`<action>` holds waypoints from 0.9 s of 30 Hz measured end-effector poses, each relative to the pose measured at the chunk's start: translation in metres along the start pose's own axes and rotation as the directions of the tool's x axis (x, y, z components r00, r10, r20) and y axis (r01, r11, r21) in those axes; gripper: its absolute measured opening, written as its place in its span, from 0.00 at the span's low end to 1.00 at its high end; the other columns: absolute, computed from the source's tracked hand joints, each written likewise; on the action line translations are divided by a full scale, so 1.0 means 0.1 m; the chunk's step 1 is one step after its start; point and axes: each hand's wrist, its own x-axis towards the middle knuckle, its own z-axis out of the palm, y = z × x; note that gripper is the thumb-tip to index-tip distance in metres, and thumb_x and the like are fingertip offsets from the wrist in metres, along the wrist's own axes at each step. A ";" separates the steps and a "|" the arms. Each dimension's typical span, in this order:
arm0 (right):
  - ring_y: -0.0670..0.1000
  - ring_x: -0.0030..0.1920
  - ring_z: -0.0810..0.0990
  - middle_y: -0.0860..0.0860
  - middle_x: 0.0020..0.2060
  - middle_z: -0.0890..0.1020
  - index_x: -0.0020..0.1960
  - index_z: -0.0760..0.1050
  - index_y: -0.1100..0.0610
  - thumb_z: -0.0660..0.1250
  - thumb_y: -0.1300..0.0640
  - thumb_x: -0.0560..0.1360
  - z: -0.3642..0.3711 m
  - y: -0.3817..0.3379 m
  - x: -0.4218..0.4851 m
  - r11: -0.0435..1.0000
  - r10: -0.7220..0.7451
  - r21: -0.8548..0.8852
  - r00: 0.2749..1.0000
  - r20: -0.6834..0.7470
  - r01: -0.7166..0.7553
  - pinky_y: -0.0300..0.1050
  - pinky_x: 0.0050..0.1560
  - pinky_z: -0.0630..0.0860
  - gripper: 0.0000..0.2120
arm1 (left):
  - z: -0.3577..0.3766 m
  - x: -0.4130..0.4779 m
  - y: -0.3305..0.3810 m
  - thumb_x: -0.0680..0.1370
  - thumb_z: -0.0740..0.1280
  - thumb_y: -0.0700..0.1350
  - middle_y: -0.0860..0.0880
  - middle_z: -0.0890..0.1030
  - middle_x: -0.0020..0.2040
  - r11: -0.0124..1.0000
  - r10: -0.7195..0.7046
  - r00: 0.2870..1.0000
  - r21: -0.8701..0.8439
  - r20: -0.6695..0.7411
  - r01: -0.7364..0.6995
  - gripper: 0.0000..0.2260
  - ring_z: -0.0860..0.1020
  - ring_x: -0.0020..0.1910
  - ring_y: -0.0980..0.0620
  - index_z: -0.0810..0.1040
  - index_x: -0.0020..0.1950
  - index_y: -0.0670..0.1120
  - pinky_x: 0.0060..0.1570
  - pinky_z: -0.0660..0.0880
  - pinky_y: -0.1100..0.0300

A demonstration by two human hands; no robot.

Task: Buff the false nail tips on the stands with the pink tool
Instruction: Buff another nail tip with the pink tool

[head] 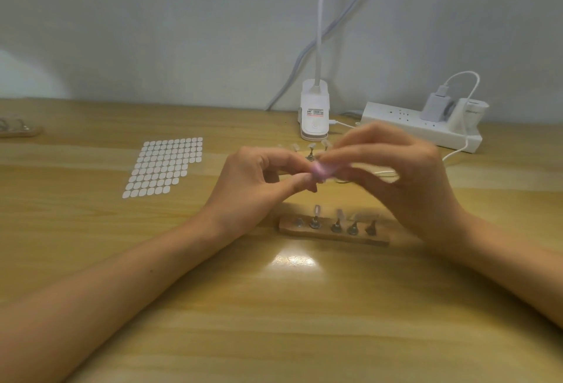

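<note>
A wooden stand (333, 235) lies near me with several metal holders; clear nail tips (317, 210) stick up from most of them. A second row of nail tips (310, 147) stands farther back, partly hidden by my hands. Above and between the two rows, my right hand (405, 175) holds the pink tool (322, 170), which is blurred. My left hand (259, 178) pinches something small at the tool's left end with thumb and fingers; I cannot tell what it is.
A sheet of white oval stickers (164, 166) lies to the left. A white clip lamp (314, 114) and a white power strip (420, 126) with a charger stand at the back by the wall. Another stand (18, 129) shows at the far left edge.
</note>
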 end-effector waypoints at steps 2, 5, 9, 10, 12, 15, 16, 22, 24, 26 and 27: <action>0.51 0.50 0.82 0.54 0.48 0.83 0.55 0.83 0.59 0.73 0.62 0.75 0.05 -0.03 -0.02 0.999 -0.047 0.010 0.998 0.049 0.047 0.45 0.51 0.79 0.09 | 0.00 0.00 0.00 0.75 0.75 0.43 0.52 0.86 0.38 1.000 0.005 1.000 0.012 -0.003 -0.005 0.02 0.69 0.29 0.40 0.87 0.47 0.48 0.30 0.69 0.51; 0.51 0.49 0.83 0.56 0.47 0.83 0.55 0.83 0.60 0.73 0.63 0.74 0.00 0.02 0.00 0.999 0.040 0.001 0.999 -0.016 -0.040 0.49 0.49 0.80 0.10 | 0.01 0.01 0.01 0.75 0.75 0.44 0.53 0.86 0.38 1.000 0.002 1.000 -0.002 -0.012 -0.002 0.02 0.74 0.31 0.34 0.87 0.46 0.47 0.35 0.74 0.43; 0.52 0.50 0.83 0.56 0.47 0.83 0.55 0.83 0.60 0.71 0.61 0.75 0.03 -0.01 -0.03 1.000 -0.004 -0.002 1.000 0.013 0.004 0.46 0.50 0.80 0.09 | 0.01 0.00 0.00 0.76 0.75 0.43 0.64 0.78 0.28 0.998 0.040 0.999 0.041 0.008 -0.040 0.01 0.62 0.23 0.59 0.87 0.46 0.46 0.27 0.61 0.70; 0.52 0.49 0.83 0.56 0.47 0.83 0.55 0.83 0.60 0.71 0.61 0.75 0.03 -0.01 -0.02 1.000 0.003 -0.002 1.000 0.011 -0.003 0.46 0.50 0.80 0.09 | 0.01 0.00 0.00 0.76 0.75 0.43 0.64 0.78 0.27 0.998 0.038 0.999 0.046 0.007 -0.038 0.02 0.62 0.24 0.59 0.87 0.46 0.46 0.28 0.60 0.71; 0.51 0.48 0.83 0.56 0.47 0.83 0.55 0.83 0.60 0.72 0.61 0.75 0.00 0.01 -0.01 0.997 0.071 -0.012 0.997 -0.032 -0.071 0.47 0.49 0.80 0.10 | 0.00 0.00 0.01 0.76 0.74 0.44 0.61 0.82 0.31 0.999 0.036 0.999 0.032 0.000 -0.036 0.02 0.63 0.25 0.59 0.87 0.45 0.47 0.28 0.61 0.69; 0.51 0.49 0.83 0.55 0.47 0.83 0.55 0.83 0.60 0.72 0.61 0.75 0.03 -0.02 -0.01 0.999 0.038 -0.008 0.999 -0.006 -0.038 0.46 0.50 0.80 0.10 | 0.00 -0.01 0.03 0.76 0.74 0.44 0.63 0.80 0.29 0.997 0.059 0.998 0.045 0.010 -0.059 0.01 0.62 0.24 0.59 0.87 0.45 0.48 0.27 0.61 0.70; 0.51 0.50 0.83 0.55 0.47 0.83 0.55 0.84 0.60 0.72 0.61 0.75 0.05 -0.03 -0.01 1.000 0.006 -0.006 1.000 0.013 -0.006 0.45 0.50 0.80 0.09 | 0.01 -0.01 0.03 0.76 0.74 0.44 0.64 0.78 0.27 0.996 0.066 0.998 0.059 0.012 -0.067 0.01 0.62 0.23 0.59 0.86 0.44 0.48 0.27 0.60 0.71; 0.51 0.49 0.83 0.55 0.47 0.83 0.55 0.83 0.58 0.73 0.62 0.74 0.02 -0.02 0.00 0.999 0.038 -0.001 0.999 -0.006 -0.038 0.47 0.49 0.80 0.10 | 0.01 -0.01 0.04 0.75 0.75 0.42 0.66 0.75 0.25 0.995 0.073 0.997 0.071 -0.016 -0.072 0.03 0.62 0.22 0.60 0.86 0.43 0.50 0.26 0.59 0.74; 0.52 0.50 0.83 0.55 0.47 0.83 0.55 0.83 0.59 0.72 0.62 0.75 0.05 -0.03 -0.01 1.000 -0.004 0.015 1.000 0.028 0.004 0.47 0.50 0.80 0.09 | 0.02 -0.01 0.04 0.76 0.75 0.43 0.66 0.73 0.23 0.992 0.086 0.996 0.094 -0.016 -0.084 0.03 0.62 0.21 0.60 0.85 0.43 0.49 0.26 0.58 0.75; 0.52 0.49 0.83 0.56 0.47 0.83 0.55 0.83 0.60 0.72 0.62 0.75 0.03 0.00 0.00 0.998 0.058 0.007 0.998 -0.009 -0.058 0.48 0.49 0.79 0.09 | 0.02 0.00 0.03 0.76 0.75 0.42 0.66 0.74 0.23 0.992 0.083 0.996 0.098 -0.030 -0.080 0.03 0.63 0.21 0.61 0.85 0.42 0.48 0.26 0.58 0.75; 0.52 0.49 0.83 0.56 0.47 0.83 0.55 0.83 0.60 0.72 0.63 0.75 0.01 0.01 0.00 0.996 0.088 0.011 0.996 -0.029 -0.088 0.48 0.49 0.79 0.09 | 0.02 -0.01 0.03 0.76 0.75 0.42 0.66 0.74 0.24 0.993 0.080 0.996 0.089 -0.033 -0.076 0.03 0.63 0.21 0.61 0.86 0.42 0.47 0.26 0.59 0.75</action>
